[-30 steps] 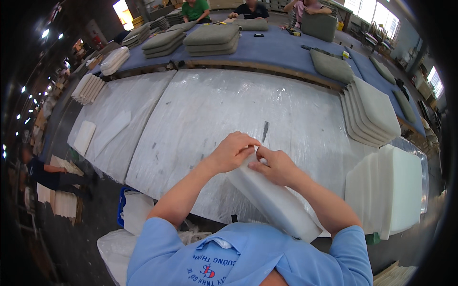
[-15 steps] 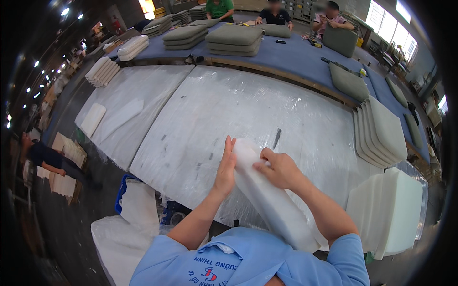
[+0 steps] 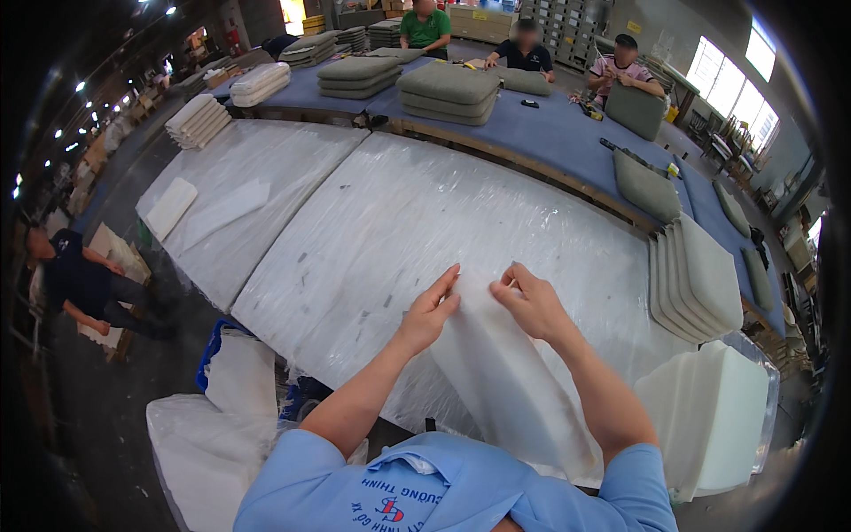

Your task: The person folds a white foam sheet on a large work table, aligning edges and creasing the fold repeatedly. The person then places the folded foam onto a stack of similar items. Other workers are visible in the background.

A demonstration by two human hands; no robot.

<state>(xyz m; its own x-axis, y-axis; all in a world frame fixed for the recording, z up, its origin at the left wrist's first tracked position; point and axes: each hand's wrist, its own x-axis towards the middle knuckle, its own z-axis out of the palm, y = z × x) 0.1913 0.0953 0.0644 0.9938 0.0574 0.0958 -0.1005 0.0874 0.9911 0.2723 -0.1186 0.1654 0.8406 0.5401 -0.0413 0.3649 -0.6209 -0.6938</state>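
A long white padded piece, apparently foam in a soft wadding sheet (image 3: 519, 390), slants from the middle of the table down against my body. My left hand (image 3: 429, 312) lies along its upper left edge, fingers stretched out and thumb apart. At the upper right corner, the bent fingers and thumb of my right hand (image 3: 534, 303) pinch the sheet's edge. The top end of the piece shows between my two hands, and its lower end rests near my shirt.
The table (image 3: 372, 230) is covered in clear plastic film. Several off-white cushions (image 3: 709, 275) stand at the right, above white foam blocks (image 3: 722, 417). Green cushions (image 3: 448, 89) are stacked on the blue table beyond, where people sit. A person (image 3: 89, 275) stands at the left.
My right hand has moved from the middle of the white piece out to its upper right edge, opening the gap between my hands. My left hand has tilted rightward. The view has shifted slightly.
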